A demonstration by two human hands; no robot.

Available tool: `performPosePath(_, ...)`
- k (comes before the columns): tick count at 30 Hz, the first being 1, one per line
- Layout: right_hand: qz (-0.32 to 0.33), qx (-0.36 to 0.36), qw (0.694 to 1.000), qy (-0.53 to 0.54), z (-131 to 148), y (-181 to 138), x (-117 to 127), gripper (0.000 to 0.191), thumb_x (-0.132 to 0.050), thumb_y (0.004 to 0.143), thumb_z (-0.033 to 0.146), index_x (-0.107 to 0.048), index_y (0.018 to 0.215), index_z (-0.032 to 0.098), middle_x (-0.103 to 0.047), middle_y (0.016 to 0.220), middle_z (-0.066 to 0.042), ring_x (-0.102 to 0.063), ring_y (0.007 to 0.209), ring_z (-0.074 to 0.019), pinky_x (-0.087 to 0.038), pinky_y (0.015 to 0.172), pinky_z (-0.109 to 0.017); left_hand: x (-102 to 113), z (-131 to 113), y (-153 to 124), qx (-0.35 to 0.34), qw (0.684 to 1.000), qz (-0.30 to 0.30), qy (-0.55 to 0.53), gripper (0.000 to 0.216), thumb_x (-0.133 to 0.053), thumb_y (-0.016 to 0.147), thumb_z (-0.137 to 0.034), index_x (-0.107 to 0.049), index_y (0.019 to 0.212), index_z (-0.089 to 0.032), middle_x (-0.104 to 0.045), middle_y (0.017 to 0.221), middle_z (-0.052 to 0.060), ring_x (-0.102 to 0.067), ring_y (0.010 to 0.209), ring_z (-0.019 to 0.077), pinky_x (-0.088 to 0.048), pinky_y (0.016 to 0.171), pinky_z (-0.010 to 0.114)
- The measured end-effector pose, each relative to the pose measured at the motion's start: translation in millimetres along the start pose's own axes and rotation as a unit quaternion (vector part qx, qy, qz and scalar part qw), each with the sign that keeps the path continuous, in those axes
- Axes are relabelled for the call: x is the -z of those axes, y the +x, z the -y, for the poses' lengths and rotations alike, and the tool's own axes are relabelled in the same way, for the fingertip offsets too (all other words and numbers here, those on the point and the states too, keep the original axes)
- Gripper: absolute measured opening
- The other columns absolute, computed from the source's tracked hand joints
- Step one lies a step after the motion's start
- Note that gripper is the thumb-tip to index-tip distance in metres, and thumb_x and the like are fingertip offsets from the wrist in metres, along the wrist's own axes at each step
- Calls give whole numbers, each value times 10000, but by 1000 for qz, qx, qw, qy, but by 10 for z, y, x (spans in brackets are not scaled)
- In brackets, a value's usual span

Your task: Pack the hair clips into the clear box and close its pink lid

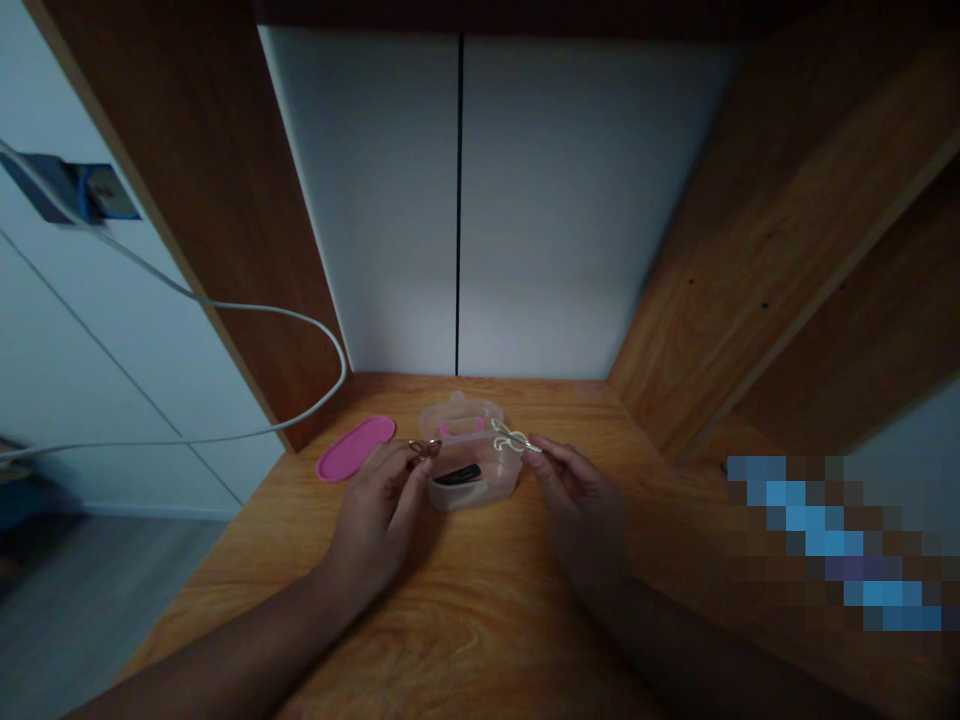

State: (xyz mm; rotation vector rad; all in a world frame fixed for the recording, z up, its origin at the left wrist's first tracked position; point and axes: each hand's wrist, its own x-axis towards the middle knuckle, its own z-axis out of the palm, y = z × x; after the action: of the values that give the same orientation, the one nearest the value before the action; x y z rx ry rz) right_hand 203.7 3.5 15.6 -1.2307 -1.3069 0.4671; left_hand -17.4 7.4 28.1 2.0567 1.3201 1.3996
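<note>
A small clear plastic container (471, 468) stands open on the wooden desk (480, 610), with a dark clip (457, 474) and something pink inside. My left hand (379, 515) pinches a small brownish hair clip (424, 448) at the container's left rim. My right hand (574, 490) pinches a pale, light-coloured hair clip (513, 437) and holds it over the container's right rim. Both hands have their fingers closed on these small things.
A pink oval lid (355, 447) lies flat to the left of the container. A white cable (225, 305) runs from a wall socket (97, 192) across the left wooden side panel. White back panels and wooden shelving enclose the desk.
</note>
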Motion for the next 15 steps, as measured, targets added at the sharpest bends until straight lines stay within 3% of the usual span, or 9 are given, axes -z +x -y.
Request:
performPosePath(4, 20, 35, 999, -13, -51, 43, -4, 158, -668, 885, 391, -772, 950, 291, -733, 983, -50, -645, 970, -249, -483, 937, -441, -21, 115, 14, 45, 999, -18, -3, 144, -669, 879, -314, -757, 931, -213, -761, 995, 56, -656, 939, 241, -489, 864, 369)
performPosePath(7, 47, 52, 997, -30, -122, 71, -29, 161, -686, 869, 382, -787, 958, 295, -703, 1047, -64, -615, 1041, -260, -463, 983, -462, -34, 163, 11, 63, 997, -35, -8, 140, -738, 825, -337, -786, 907, -234, -779, 909, 41, -673, 853, 234, -510, 800, 364)
performPosePath(10, 70, 28, 997, -29, -177, 90, -69, 255, -685, 862, 380, -758, 1084, 279, -640, 1213, -77, -572, 1162, -265, -426, 1054, -471, -44, 168, 13, 53, 998, -37, -7, 131, -762, 805, -339, -797, 888, -245, -781, 872, 39, -670, 818, 229, -515, 799, 373)
performPosePath(15, 98, 14, 995, 14, -174, 74, -111, 306, -564, 934, 396, -729, 1141, 243, -629, 1222, -93, -566, 1180, -243, -411, 1078, -447, -55, 171, 21, 17, 999, -33, 13, 115, -763, 805, -322, -803, 883, -247, -780, 861, 49, -642, 830, 240, -501, 810, 400)
